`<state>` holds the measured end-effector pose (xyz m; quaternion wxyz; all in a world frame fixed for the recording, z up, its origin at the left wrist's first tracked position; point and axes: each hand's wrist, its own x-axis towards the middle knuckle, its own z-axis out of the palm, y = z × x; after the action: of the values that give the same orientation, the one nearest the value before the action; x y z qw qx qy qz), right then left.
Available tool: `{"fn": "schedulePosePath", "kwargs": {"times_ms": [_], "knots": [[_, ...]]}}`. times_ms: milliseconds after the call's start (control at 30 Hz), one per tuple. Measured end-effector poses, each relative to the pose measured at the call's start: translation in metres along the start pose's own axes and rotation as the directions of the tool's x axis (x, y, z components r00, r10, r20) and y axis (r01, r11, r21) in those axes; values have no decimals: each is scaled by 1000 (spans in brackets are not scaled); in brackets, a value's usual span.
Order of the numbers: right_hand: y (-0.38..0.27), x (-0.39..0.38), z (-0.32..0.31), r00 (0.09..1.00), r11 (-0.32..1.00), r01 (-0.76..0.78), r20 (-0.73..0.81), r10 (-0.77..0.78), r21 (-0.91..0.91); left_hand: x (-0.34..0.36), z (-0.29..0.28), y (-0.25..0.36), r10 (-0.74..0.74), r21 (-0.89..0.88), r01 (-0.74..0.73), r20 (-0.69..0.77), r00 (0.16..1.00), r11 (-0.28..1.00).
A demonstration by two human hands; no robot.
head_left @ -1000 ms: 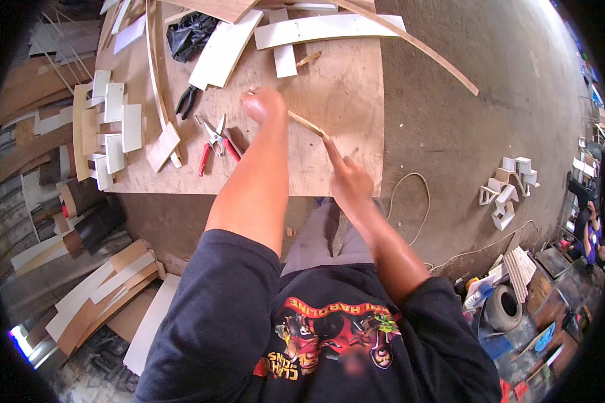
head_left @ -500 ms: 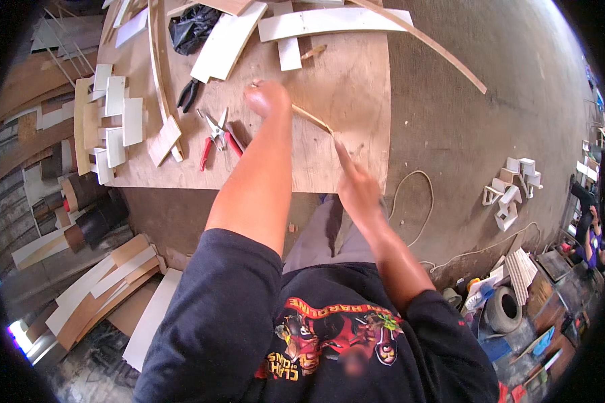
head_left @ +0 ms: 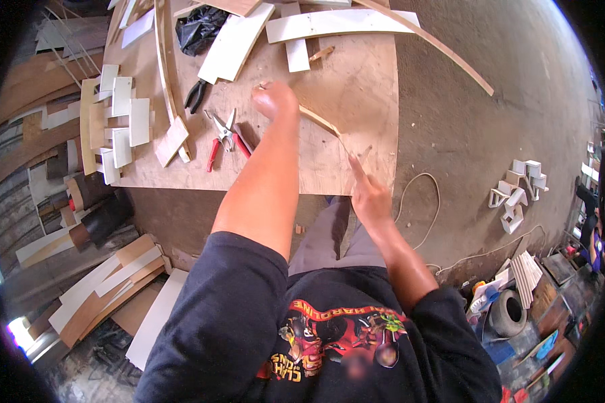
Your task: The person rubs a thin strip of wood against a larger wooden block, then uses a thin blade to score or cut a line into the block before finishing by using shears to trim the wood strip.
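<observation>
My left hand is closed around a thin wooden strip above the plywood table. The strip sticks out to the right from under my wrist, and its free end points at my right hand. That hand is closed, its index finger laid along a thin knife-like blade; the handle is hidden in the palm. Blade and strip end meet or nearly meet. Left of my left forearm lie red-handled pliers with jaws apart. Black-handled pliers lie farther back.
White boards and a black plastic bag occupy the table's far side. A white-slatted wooden piece stands at its left edge. A long curved strip overhangs the right edge. Cord and white block pieces lie on the floor.
My right hand has drawn slightly toward me with the blade, away from the strip's middle. My left hand keeps its hold on the strip. The whole view has shifted a little.
</observation>
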<state>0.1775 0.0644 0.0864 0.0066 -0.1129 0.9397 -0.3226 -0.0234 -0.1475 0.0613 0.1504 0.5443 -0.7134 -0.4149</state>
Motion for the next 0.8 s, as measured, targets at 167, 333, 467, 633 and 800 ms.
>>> {"fn": "schedulePosePath", "kwargs": {"times_ms": [167, 333, 467, 633, 800], "knots": [[-20, 36, 2, 998, 997, -60, 26, 62, -52, 12, 12, -13, -2, 79, 8, -81, 997, 997], [-36, 6, -40, 963, 985, -124, 223, 149, -122, 17, 17, -12, 7, 67, 1, -126, 992, 998], [-57, 44, -34, 930, 965, -192, 280, 237, -177, 16, 15, -16, -30, 109, 37, -62, 998, 993], [-61, 17, -64, 856, 932, -205, 406, 319, -298, -4, 8, 3, -35, 37, 36, -27, 999, 999], [-63, 54, -35, 920, 951, -192, 293, 260, -243, 11, 7, -11, 17, 24, -17, -15, 1000, 1000]]}}
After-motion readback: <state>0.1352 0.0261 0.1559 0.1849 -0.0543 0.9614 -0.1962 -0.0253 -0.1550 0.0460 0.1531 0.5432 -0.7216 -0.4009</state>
